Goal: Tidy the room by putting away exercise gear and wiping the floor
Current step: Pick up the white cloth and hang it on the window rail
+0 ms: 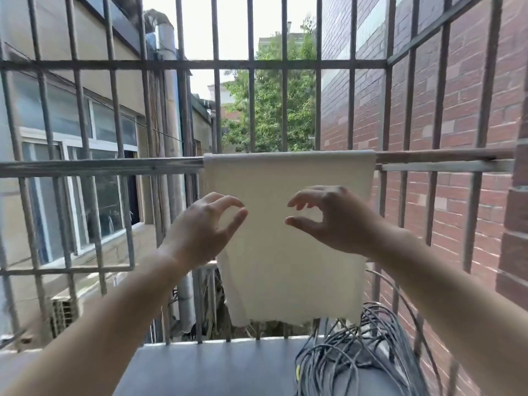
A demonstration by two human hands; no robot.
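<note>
A cream cloth [288, 281] hangs folded over the horizontal rail [114, 164] of a barred metal window cage [217, 64], on the far side of both hands, with its frayed lower edge hanging just above the grey ledge [211, 364].

The left hand [200, 230] is raised in front of the cloth's left edge. Its grip is loosely curved, with the forefinger and thumb tips close together and a small gap between them. It holds nothing.

The right hand [334, 221] is raised in front of the cloth's right half. Its grip is wider, with the thumb stretched out to the left and the curled fingers above it. It also holds nothing.

Whether either hand brushes the fabric behind it cannot be told. The two hands are level with each other, and bare cloth shows between them.

A tangle of grey cables [343, 364] lies on the ledge at near right, below the cloth's right corner. A red brick wall [457, 138] rises on the right. On the left is a pale building with windows [83, 172], and a green tree [271, 115] stands far off between them.
</note>
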